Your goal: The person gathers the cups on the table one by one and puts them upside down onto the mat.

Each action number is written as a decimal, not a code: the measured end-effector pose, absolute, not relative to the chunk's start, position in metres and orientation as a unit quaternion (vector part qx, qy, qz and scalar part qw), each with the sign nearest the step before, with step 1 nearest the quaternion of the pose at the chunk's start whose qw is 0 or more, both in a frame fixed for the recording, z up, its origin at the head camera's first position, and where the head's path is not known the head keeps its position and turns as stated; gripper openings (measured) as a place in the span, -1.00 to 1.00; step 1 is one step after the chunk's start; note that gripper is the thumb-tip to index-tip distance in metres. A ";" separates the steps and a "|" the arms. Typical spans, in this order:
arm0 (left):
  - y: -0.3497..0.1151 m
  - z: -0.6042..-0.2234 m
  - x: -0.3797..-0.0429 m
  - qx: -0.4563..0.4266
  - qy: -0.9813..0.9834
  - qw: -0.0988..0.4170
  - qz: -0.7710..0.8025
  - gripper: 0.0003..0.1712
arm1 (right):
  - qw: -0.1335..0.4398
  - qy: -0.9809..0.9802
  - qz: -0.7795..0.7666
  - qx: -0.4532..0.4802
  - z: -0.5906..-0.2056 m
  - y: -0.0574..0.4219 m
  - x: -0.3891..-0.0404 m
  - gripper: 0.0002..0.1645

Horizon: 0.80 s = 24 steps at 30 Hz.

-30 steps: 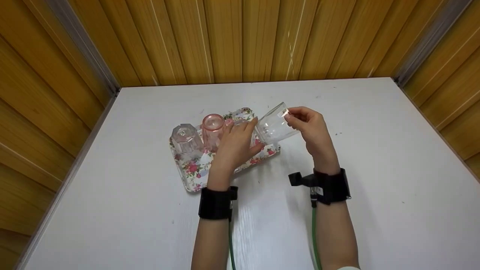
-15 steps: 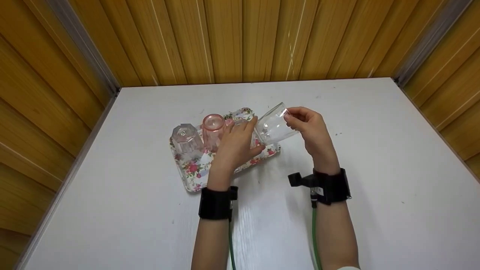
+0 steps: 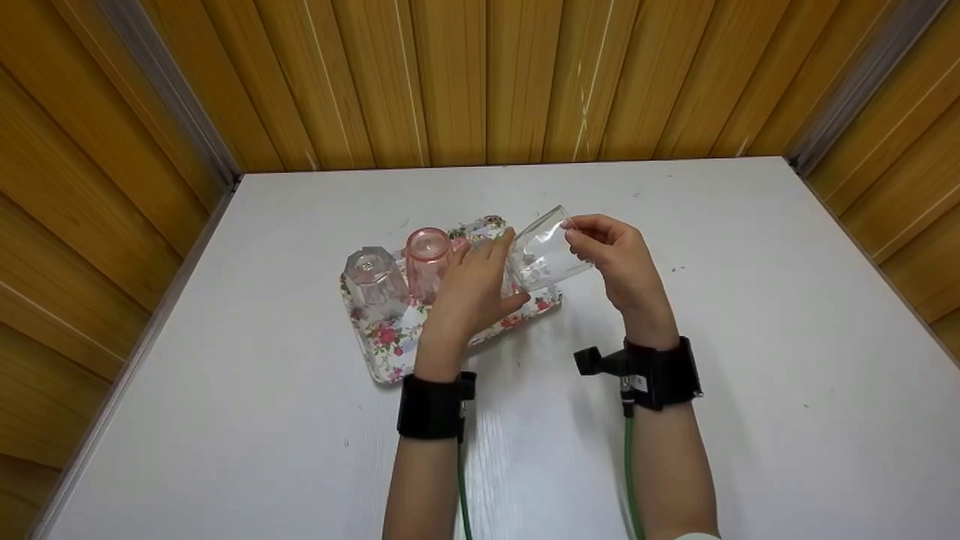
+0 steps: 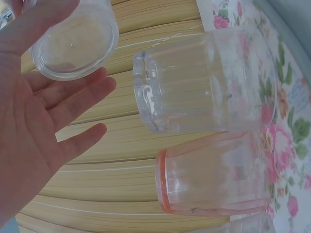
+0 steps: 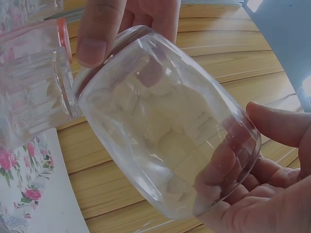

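A clear drinking glass (image 3: 546, 255) is held tilted above the right end of a floral tray (image 3: 390, 364). My right hand (image 3: 626, 262) pinches its upper right end between thumb and fingers. At the lower left end, the thumb and forefinger of my left hand (image 3: 471, 292) span the glass; the round base shows there in the left wrist view. Upside down on the tray stand a clear faceted glass (image 3: 373, 281) at the left and a pink glass (image 3: 427, 262) beside it. Another clear faceted glass (image 4: 209, 82) stands beyond the pink one, mostly hidden by my left hand in the head view.
The tray lies on a white table (image 3: 240, 390) left of centre. Wood-patterned panels (image 3: 480, 82) rise behind the table and along both sides. Each wrist wears a black camera strap (image 3: 664, 373), with a green cable (image 3: 630, 465) running back along the arm.
The held glass and my right hand have shifted slightly to the left. My left hand stays nearly in place, and the glasses on the tray have not moved.
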<state>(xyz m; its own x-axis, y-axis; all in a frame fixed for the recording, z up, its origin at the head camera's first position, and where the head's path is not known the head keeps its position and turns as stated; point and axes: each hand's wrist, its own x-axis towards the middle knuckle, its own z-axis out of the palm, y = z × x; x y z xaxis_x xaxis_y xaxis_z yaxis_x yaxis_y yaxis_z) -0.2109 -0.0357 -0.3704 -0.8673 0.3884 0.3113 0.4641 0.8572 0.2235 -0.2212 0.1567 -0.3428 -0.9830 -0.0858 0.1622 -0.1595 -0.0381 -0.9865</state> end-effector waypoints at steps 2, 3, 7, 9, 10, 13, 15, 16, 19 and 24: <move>-0.036 -0.370 -0.211 -0.221 -0.955 0.124 -0.151 -0.01 | 0.023 -0.688 0.719 0.090 -0.343 0.157 -0.221 -0.76; -0.036 -0.370 -0.211 -0.220 -0.956 0.122 -0.152 0.01 | 0.021 -0.685 0.723 0.091 -0.343 0.157 -0.221 -0.76; -0.035 -0.368 -0.211 -0.211 -0.958 0.107 -0.162 0.06 | 0.012 -0.670 0.736 0.096 -0.343 0.156 -0.221 -0.75; -0.035 -0.367 -0.210 -0.208 -0.958 0.105 -0.166 0.07 | 0.005 -0.661 0.744 0.098 -0.342 0.156 -0.221 -0.76; -0.035 -0.366 -0.210 -0.208 -0.958 0.106 -0.166 0.08 | 0.002 -0.658 0.747 0.098 -0.342 0.156 -0.221 -0.78; -0.035 -0.366 -0.209 -0.210 -0.957 0.117 -0.164 0.09 | -0.006 -0.650 0.754 0.097 -0.342 0.156 -0.220 -0.82; -0.035 -0.366 -0.209 -0.212 -0.955 0.124 -0.164 0.09 | -0.010 -0.646 0.757 0.097 -0.342 0.156 -0.221 -0.81; -0.035 -0.366 -0.209 -0.212 -0.955 0.127 -0.161 0.09 | -0.010 -0.645 0.758 0.095 -0.342 0.156 -0.221 -0.81; -0.035 -0.365 -0.208 -0.211 -0.955 0.128 -0.164 0.08 | -0.011 -0.645 0.759 0.092 -0.342 0.156 -0.221 -0.76; -0.036 -0.364 -0.208 -0.205 -0.958 0.125 -0.159 0.06 | -0.013 -0.657 0.749 0.085 -0.343 0.155 -0.222 -0.68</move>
